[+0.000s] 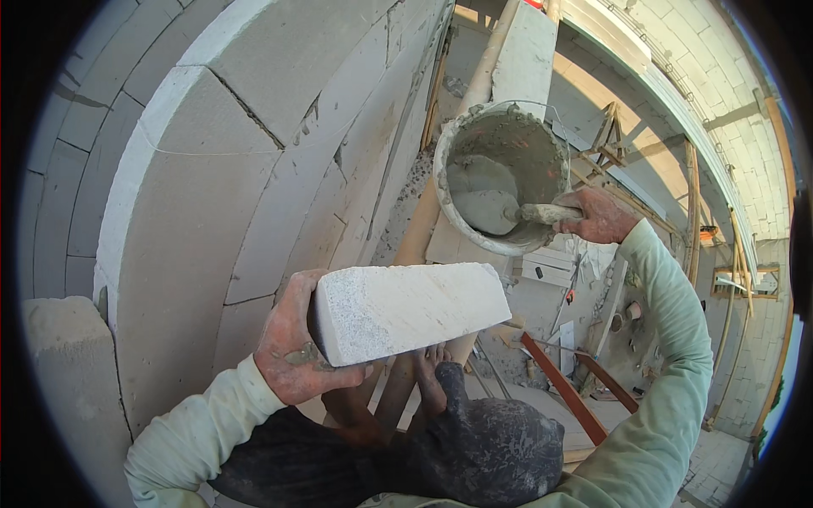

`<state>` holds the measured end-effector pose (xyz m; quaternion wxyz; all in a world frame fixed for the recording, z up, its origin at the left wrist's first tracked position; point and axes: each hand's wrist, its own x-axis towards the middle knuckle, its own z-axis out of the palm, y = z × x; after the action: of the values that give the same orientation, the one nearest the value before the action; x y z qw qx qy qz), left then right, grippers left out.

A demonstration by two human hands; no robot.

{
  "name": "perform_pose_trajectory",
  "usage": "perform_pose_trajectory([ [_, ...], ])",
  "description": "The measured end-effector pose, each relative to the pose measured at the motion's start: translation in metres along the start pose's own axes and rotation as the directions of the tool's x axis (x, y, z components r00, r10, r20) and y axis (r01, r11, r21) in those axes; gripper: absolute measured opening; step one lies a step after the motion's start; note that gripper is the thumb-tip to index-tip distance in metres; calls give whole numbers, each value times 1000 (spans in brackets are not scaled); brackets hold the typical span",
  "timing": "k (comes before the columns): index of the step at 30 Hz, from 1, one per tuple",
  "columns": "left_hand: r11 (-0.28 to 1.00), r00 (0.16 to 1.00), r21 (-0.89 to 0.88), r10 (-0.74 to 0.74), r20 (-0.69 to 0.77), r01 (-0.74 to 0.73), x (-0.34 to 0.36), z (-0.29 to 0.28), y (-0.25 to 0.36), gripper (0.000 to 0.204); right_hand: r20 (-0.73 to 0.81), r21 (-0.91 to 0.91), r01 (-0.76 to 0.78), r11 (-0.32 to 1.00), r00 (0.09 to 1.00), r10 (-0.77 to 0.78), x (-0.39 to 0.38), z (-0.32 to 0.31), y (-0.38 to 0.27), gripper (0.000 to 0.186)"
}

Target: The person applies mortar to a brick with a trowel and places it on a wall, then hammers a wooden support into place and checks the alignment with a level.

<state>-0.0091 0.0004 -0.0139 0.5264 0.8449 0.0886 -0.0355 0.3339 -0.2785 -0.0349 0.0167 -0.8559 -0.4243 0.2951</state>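
Note:
My left hand [292, 343], smeared with grey mortar, is closed round the left end of a white rectangular block [423, 305], holding it level above my knees. My right hand [595, 216] grips the mortar-caked handle of a trowel [542, 213]. The trowel's blade reaches down into a bucket [440, 182] and rests on or in the grey wet mortar [481, 178]; exactly where it ends is hard to make out. Dried mortar coats the inner wall of the bucket, and a thin wire handle arcs over its far side.
A wall of large pale blocks [195, 186] rises close on my left, with a thin string [212, 153] across it. The bucket stands on a plank walkway [525, 68] beside a round pole [491, 59]. Far below, the floor holds reddish-brown beams [563, 389], boards and debris.

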Motion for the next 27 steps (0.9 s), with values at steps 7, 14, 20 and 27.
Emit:
perform_pose_trajectory([
  [7,998,995,-64,-30,-90,24,5,-8,10,87,58,455,-159,876,987,149,-26,10,13,41],
  [14,998,986,-39,44,-164,-51,11,-8,-3,87,-113,605,-112,788,968,224,-57,12,28,55],
  [20,998,993,-64,-33,-113,26,15,-6,-7,85,-328,602,94,793,935,138,-87,-11,5,57],
  [27,1000,987,3,29,-160,-29,14,-8,-5,85,-539,170,428,887,794,-280,-88,-14,-77,54],
])
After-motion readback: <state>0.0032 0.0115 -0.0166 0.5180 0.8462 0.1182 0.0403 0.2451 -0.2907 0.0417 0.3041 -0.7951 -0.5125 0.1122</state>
